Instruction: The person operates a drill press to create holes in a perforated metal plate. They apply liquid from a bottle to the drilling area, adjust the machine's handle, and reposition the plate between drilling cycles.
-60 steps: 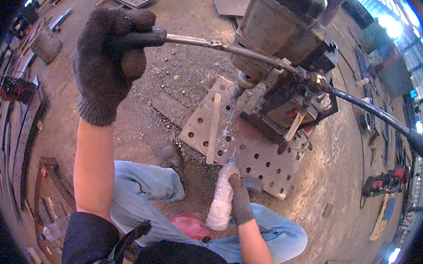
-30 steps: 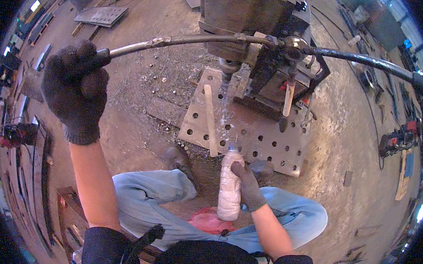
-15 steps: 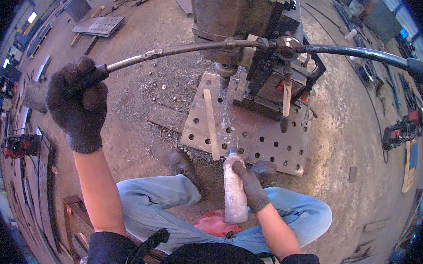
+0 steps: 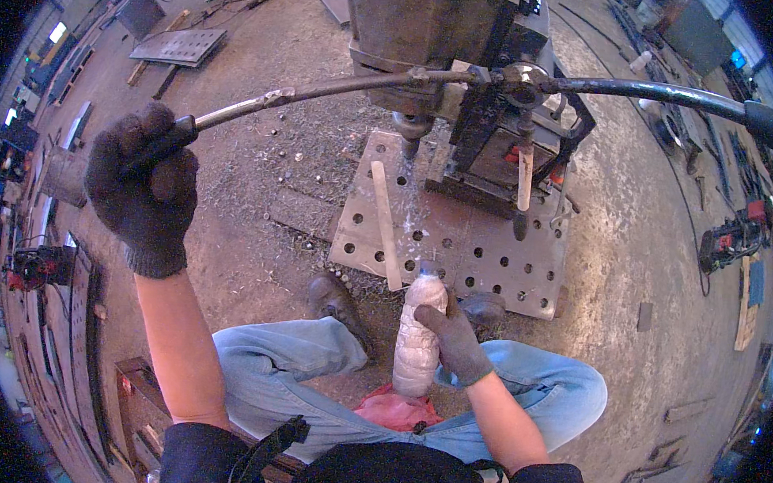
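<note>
My gloved left hand [image 4: 145, 187] is closed round the black grip of a long feed lever [image 4: 325, 90] on a drill press [image 4: 426, 31]. In my gloved right hand [image 4: 462, 339] is a squeezed, cloudy plastic bottle [image 4: 418, 336], held over my lap with its top pointing away from me. Below the chuck [image 4: 410, 126] of the press lies a steel plate [image 4: 499, 288] with rows of drilled holes. A thin flat strip [image 4: 386, 224] rests across its left part, and wet streaks mark the metal under the drill.
Metal shavings [image 4: 293, 178] litter the floor left of the plate. A second lever arm [image 4: 670, 98] reaches out to the right. My shoes [image 4: 334, 300] are close to the plate's near edge. A red cloth-like thing [image 4: 397, 409] lies between my legs. Another perforated plate [image 4: 179, 45] is at the far left.
The bottle has tilted more upright and shifted slightly left in my right hand, and its sides look more squeezed. My left hand stays on the lever.
</note>
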Demonstrator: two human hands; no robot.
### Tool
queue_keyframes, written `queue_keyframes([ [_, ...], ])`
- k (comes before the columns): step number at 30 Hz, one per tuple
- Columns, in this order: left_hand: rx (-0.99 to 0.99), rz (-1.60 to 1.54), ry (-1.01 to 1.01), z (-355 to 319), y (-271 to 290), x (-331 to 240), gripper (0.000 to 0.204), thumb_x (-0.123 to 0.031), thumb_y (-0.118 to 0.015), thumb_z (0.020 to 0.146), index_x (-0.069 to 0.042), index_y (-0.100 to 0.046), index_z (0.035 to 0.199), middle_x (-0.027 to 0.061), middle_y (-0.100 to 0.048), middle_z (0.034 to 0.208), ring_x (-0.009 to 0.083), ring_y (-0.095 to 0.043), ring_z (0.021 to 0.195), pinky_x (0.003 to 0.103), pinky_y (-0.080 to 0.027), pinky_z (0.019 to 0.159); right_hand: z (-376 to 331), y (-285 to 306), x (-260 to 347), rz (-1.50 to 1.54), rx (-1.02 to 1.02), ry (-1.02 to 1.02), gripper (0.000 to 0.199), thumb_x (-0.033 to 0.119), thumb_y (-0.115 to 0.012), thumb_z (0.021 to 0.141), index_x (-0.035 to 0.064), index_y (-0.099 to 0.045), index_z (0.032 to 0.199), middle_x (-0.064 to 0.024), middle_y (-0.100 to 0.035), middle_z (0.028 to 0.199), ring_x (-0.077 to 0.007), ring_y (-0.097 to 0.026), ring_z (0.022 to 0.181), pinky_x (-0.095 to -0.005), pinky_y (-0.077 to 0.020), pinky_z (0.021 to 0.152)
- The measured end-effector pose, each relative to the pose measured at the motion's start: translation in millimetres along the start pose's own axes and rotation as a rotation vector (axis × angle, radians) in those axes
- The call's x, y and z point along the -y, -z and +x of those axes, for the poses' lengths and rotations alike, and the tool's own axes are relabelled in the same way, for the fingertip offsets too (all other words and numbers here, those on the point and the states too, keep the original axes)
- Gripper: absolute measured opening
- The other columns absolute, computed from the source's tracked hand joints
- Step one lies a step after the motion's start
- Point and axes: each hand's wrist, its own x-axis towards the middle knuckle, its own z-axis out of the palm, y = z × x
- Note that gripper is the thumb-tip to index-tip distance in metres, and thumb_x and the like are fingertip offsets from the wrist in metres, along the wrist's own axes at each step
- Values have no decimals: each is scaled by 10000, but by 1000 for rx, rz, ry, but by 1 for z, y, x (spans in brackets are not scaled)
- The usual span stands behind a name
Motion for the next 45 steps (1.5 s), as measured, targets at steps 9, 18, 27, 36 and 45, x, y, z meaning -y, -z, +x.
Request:
queue_keyframes([
  [9, 9, -477, 149, -4, -7, -1, 302, -324, -488, 940, -38, -550, 867, 182, -566, 980, 314, -606, 785, 273, -514, 504, -5, -8, 6, -78, 24, -46, 552, 360, -685, 843, 31, -496, 1244, -69, -583, 1084, -159, -567, 940, -309, -485, 836],
  [18, 258, -676, 140, -6, -20, -12, 275, -294, -473, 937, -47, -582, 891, 175, -622, 1015, 189, -501, 540, 247, -398, 407, 5, 9, -8, 122, 15, -274, 499, 482, -590, 902, 51, -562, 1153, -21, -597, 911, -115, -567, 751, -279, -492, 683],
  [27, 148, -483, 122, -2, -6, 0, 316, -346, -482, 932, -48, -568, 871, 202, -596, 1013, 269, -604, 713, 251, -469, 456, 3, 7, -7, 92, -65, -184, 500, 420, -659, 863, 43, -566, 1177, -56, -629, 998, -162, -620, 817, -313, -521, 732],
  [36, 247, -659, 164, -5, -13, -5, 325, -354, -504, 920, -43, -599, 917, 223, -609, 1063, 352, -640, 876, 272, -498, 485, 0, -2, -2, -5, -14, -74, 528, 354, -696, 833, 30, -539, 1220, -66, -623, 1028, -176, -617, 859, -313, -517, 777],
  [45, 264, -697, 179, -6, -15, -5, 320, -342, -487, 931, -50, -617, 926, 217, -634, 1051, 357, -646, 885, 262, -478, 476, 17, 22, -26, -119, -2, -133, 427, 411, -647, 875, 74, -553, 1121, -21, -606, 853, -130, -590, 679, -290, -511, 610],
])
